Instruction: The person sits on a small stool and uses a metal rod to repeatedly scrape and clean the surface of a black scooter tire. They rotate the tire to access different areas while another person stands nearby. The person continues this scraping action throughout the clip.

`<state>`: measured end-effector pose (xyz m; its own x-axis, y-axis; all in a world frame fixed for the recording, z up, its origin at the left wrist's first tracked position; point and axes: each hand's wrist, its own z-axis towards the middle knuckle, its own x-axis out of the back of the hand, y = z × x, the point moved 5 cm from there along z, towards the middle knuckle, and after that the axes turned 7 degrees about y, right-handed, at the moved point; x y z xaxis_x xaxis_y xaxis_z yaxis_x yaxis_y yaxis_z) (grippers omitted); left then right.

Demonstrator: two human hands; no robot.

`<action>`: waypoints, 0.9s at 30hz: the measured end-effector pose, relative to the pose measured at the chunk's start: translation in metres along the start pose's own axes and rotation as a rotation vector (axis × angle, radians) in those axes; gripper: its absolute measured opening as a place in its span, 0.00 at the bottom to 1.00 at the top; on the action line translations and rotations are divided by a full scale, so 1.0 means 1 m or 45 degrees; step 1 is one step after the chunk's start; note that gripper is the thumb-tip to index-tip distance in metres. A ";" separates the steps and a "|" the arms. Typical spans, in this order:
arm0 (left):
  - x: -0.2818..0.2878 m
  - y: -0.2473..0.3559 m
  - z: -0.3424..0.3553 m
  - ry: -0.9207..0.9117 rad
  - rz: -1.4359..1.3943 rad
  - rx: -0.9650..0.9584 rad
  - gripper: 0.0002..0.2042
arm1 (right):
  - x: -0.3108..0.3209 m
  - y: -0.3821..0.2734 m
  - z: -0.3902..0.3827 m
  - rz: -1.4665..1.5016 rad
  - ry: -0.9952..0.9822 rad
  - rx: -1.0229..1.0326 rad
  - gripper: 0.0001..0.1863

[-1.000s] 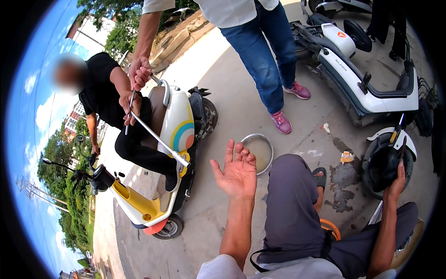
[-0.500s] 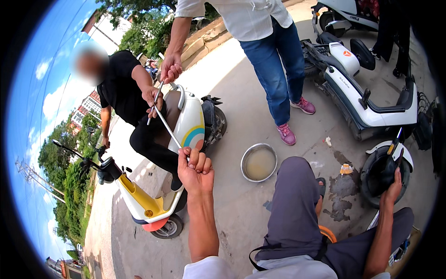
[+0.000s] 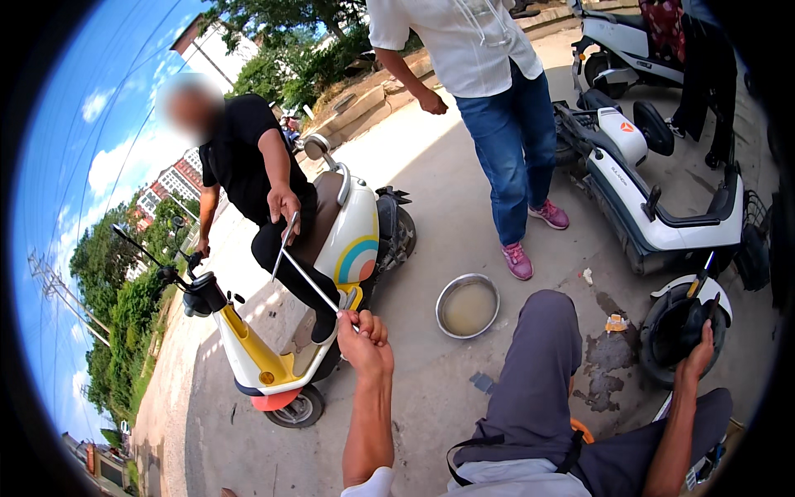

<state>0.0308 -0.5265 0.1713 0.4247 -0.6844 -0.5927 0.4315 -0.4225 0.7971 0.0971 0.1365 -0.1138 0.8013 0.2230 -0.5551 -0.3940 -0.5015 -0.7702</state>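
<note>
My left hand (image 3: 365, 341) is closed round the end of a long metal T-handle wrench (image 3: 311, 282), held out over the ground. The wrench's crossbar points toward a seated person's hand (image 3: 284, 204), which is at its upper end; whether they touch I cannot tell. At the lower right, my right hand (image 3: 696, 354) grips a limp black rubber piece, seemingly an inner tube (image 3: 681, 328), at the wheel (image 3: 654, 352) of the white scooter lying on its side. A tyre-lever-like tool (image 3: 702, 275) with a yellow part sticks up there. My fingers partly hide the rubber.
A metal basin of cloudy water (image 3: 467, 306) stands on the concrete. The seated person is astride a white and yellow scooter (image 3: 358, 240); another person in jeans (image 3: 507, 157) stands beyond. The tipped white scooter (image 3: 662, 195) lies at right, near a wet patch (image 3: 607, 364).
The standing person has let go of the wrench and drawn back to the right. The seated person's grip on the crossbar has loosened. My left hand still holds the wrench.
</note>
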 end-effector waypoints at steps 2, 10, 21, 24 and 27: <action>0.002 -0.002 -0.001 0.042 0.027 -0.056 0.15 | 0.002 -0.002 0.001 -0.028 0.029 0.041 0.27; 0.024 0.002 -0.003 0.282 0.313 -0.467 0.14 | 0.004 -0.004 -0.011 -0.040 0.070 0.061 0.27; 0.036 -0.011 -0.034 0.388 0.349 -0.530 0.07 | 0.004 -0.004 -0.005 -0.018 0.077 0.044 0.26; 0.066 -0.008 -0.039 0.472 0.388 -0.507 0.06 | -0.001 0.000 -0.011 -0.017 0.060 0.004 0.26; 0.106 -0.005 -0.051 0.578 0.493 -0.430 0.06 | -0.001 -0.005 -0.015 -0.026 0.145 -0.017 0.27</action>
<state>0.1145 -0.5664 0.0984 0.8582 -0.4005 -0.3212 0.3747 0.0612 0.9251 0.1050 0.1264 -0.1051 0.8554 0.1372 -0.4994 -0.3715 -0.5094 -0.7762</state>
